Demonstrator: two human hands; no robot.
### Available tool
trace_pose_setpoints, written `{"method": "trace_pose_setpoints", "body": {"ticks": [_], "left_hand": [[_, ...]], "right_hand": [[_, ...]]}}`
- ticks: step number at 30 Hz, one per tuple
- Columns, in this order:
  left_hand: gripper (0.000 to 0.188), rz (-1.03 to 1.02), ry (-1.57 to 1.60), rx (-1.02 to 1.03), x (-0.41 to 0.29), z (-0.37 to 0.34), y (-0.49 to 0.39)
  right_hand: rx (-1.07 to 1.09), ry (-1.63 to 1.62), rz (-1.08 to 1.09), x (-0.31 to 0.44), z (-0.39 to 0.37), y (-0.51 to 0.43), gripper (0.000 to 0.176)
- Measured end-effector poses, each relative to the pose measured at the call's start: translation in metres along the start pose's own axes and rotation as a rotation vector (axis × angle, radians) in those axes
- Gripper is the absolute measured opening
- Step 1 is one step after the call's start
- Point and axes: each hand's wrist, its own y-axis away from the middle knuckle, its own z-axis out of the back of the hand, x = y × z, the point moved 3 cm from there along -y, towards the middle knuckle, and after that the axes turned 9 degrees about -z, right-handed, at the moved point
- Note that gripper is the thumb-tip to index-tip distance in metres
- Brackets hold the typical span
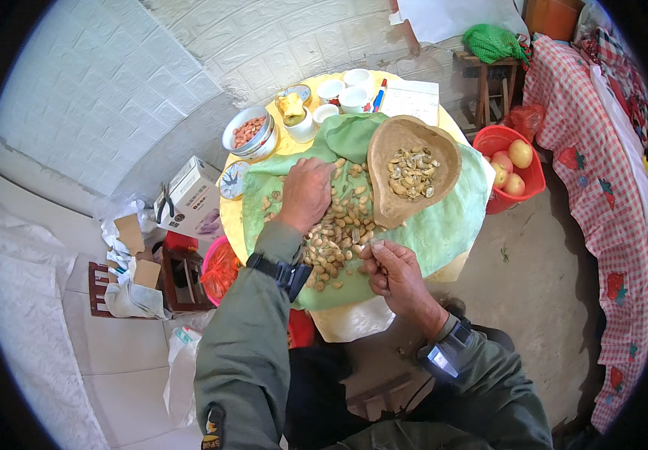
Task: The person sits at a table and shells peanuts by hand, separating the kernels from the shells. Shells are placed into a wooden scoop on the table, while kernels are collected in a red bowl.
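Unshelled peanuts (332, 242) lie in a loose pile on a green cloth (447, 236) over a round table. My left hand (306, 191) rests palm down at the pile's upper left; its fingertips are hidden, so what it touches cannot be told. Over the lower right edge of the pile is my right hand (394, 273), fingers curled, thumb against the index finger, with a small pale bit at the tips that is too small to name. A brown gourd-shaped bowl (383, 197) holds empty peanut shells (412, 171). Shelled red peanuts (249, 132) fill part of a white bowl (233, 144) at the back left.
White cups (356, 99), pens (380, 97) and a sheet of paper (414, 101) stand or lie along the table's back. A red bucket (512, 197) of fruit is at the right, beside a checked cloth (568, 112). Left of the table are a cardboard box (194, 197) and pliers (164, 203).
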Motion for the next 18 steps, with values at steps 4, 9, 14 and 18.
{"method": "trace_pose_setpoints", "body": {"ticks": [4, 9, 14, 18], "left_hand": [[0.013, 0.109, -0.109, 0.097, 0.015, -0.031, -0.021], [0.015, 0.193, -0.064, 0.097, 0.018, -0.036, -0.018], [0.013, 0.314, 0.18, -0.017, 0.002, 0.009, -0.001], [0.02, 0.461, 0.662, -0.032, -0.045, 0.041, 0.04]], "right_hand": [[0.014, -0.012, 0.007, 0.001, 0.002, -0.001, 0.027], [0.011, 0.0, 0.02, 0.0, 0.002, -0.002, 0.026], [-0.018, 0.013, 0.016, -0.001, 0.0, 0.0, 0.025], [-0.001, 0.034, 0.069, 0.001, -0.004, -0.001, 0.022]]}}
